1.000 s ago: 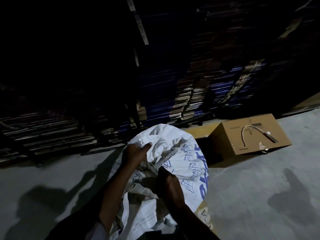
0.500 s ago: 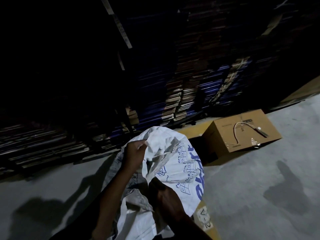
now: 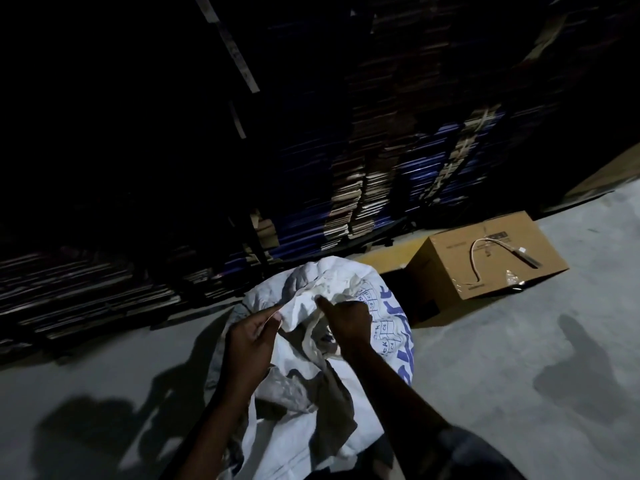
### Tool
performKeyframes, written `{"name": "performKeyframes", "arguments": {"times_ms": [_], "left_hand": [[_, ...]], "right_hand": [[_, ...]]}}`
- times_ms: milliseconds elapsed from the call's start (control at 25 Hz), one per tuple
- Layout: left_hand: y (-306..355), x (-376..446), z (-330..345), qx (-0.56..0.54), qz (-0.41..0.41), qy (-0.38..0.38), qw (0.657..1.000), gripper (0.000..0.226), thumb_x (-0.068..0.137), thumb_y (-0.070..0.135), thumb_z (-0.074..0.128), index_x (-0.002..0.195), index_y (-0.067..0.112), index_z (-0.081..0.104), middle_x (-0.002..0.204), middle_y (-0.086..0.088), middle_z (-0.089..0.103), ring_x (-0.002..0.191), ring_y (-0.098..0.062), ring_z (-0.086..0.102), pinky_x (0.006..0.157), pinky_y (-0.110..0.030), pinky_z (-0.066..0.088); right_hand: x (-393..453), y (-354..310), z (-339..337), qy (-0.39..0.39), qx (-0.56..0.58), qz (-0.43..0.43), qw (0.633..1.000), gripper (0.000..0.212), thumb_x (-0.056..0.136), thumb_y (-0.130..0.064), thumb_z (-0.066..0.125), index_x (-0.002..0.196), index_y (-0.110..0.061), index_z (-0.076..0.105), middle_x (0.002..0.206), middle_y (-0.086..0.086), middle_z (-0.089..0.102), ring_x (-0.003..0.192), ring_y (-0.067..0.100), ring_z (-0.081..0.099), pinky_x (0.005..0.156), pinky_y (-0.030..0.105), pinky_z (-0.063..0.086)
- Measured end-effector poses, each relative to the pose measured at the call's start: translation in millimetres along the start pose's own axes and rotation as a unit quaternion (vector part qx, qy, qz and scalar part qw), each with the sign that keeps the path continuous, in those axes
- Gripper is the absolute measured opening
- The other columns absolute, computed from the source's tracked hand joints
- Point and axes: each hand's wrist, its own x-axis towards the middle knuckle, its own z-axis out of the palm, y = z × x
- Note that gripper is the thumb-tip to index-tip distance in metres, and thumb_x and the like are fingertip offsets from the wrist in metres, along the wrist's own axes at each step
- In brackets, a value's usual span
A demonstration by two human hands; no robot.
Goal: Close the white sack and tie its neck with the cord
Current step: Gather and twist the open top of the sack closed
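Dim floor (image 3: pixel 485 358) is filling the frame; at lower centre I'm seeing the sack (image 3: pixel 391 306), my left hand (image 3: pixel 251 341) and right hand (image 3: pixel 348 322) both gripping its bunched mouth.

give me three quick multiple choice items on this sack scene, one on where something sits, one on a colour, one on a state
1. Where is the cardboard box?
A. to the right of the white sack and behind it
B. inside the sack
C. on the stacks

2. What colour is the print on the white sack?
A. red
B. blue
C. green

3. What state is the sack's neck in?
A. tied with a cord
B. cut off
C. being gathered by hand, no cord round it

Answers:
1. A, the box stands on the grey floor right of the sack, with a pale cable on top.
2. B, the letters and grid marks on the sack's right side are blue.
3. C, the left hand and the right hand both pinch bunched fabric at the top, and no cord shows there.
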Motion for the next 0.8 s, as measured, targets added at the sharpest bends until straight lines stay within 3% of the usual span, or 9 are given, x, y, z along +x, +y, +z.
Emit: {"name": "performKeyframes", "arguments": {"times_ms": [120,200,280,400,520,560,640,720,800], "left_hand": [[1,4,5,-0.015,-0.004,0.015,1.000,0.017,0.098,0.006,0.064,0.108,0.014,0.076,0.093,0.019,0.071,0.080,0.024,0.065,0.071,0.003,0.045],[1,5,7,-0.009,-0.007,0.013,1.000,0.017,0.099,0.007,0.064,0.104,0.018,0.076,0.091,0.018,0.072,0.080,0.017,0.068,0.068,0.002,0.045],[1,8,4,-0.009,-0.009,0.011,1.000,0.017,0.100,0.010,0.064,0.101,0.022,0.076,0.086,0.012,0.073,0.075,0.006,0.070,0.062,-0.001,0.045],[8,16,1,0.010,0.010,0.016,1.000,0.019,0.100,0.008,0.062,0.110,0.012,0.077,0.094,0.004,0.076,0.079,0.012,0.069,0.070,0.000,0.046],[25,29,-9,0.013,0.037,0.051,0.998,0.021,0.101,0.004,0.059,0.113,-0.004,0.075,0.103,-0.006,0.074,0.092,-0.010,0.068,0.073,-0.002,0.047],[31,36,-14,0.002,0.034,0.076,0.997,0.021,0.100,0.003,0.059,0.111,-0.006,0.074,0.101,-0.006,0.072,0.094,-0.016,0.066,0.075,-0.008,0.050],[39,59,-26,-0.048,0.012,0.132,0.990,0.021,0.098,0.006,0.061,0.111,-0.002,0.075,0.099,-0.007,0.072,0.097,-0.021,0.066,0.084,-0.031,0.056],[44,76,-36,-0.065,-0.013,0.137,0.988,0.022,0.096,0.007,0.061,0.112,0.000,0.075,0.102,-0.014,0.074,0.098,-0.027,0.069,0.083,-0.037,0.053],[47,86,-39,-0.040,-0.025,0.088,0.995,0.024,0.098,0.004,0.059,0.118,-0.003,0.073,0.109,-0.017,0.073,0.100,-0.031,0.069,0.080,-0.032,0.048]], "right_hand": [[23,-4,12,-0.003,-0.055,0.024,0.998,0.026,0.076,-0.025,0.079,0.072,-0.005,0.062,0.073,0.011,0.065,0.075,0.027,0.067,0.062,0.029,0.042],[24,-2,13,-0.003,-0.062,0.005,0.998,0.012,0.076,-0.006,0.064,0.067,-0.005,0.055,0.069,0.010,0.057,0.074,0.031,0.062,0.056,0.027,0.037],[18,4,8,0.004,-0.084,-0.079,0.993,0.019,0.072,0.000,0.053,0.057,-0.007,0.044,0.057,0.008,0.048,0.062,0.028,0.054,0.051,0.028,0.031],[-2,7,-12,0.031,-0.084,-0.189,0.978,0.018,0.078,-0.004,0.047,0.063,-0.010,0.054,0.059,0.008,0.060,0.056,0.030,0.058,0.051,0.034,0.039],[-32,-7,-47,0.095,-0.014,-0.258,0.961,0.027,0.093,0.001,0.053,0.099,-0.011,0.077,0.086,-0.002,0.077,0.066,0.019,0.070,0.056,0.036,0.058],[-44,-16,-61,0.129,0.013,-0.265,0.956,0.032,0.095,0.002,0.054,0.116,-0.011,0.075,0.096,-0.007,0.074,0.071,0.014,0.071,0.061,0.030,0.061],[-56,-25,-88,0.187,0.067,-0.273,0.941,0.034,0.098,0.000,0.054,0.126,-0.011,0.070,0.100,-0.009,0.069,0.075,0.005,0.070,0.064,0.018,0.059],[-57,-27,-104,0.204,0.080,-0.267,0.939,0.030,0.098,-0.003,0.055,0.118,-0.014,0.074,0.093,-0.011,0.069,0.077,-0.002,0.067,0.065,0.011,0.055],[-53,-23,-108,0.167,0.062,-0.239,0.954,0.022,0.095,-0.011,0.057,0.087,-0.017,0.076,0.072,-0.010,0.063,0.062,0.001,0.059,0.060,0.023,0.052]]}}
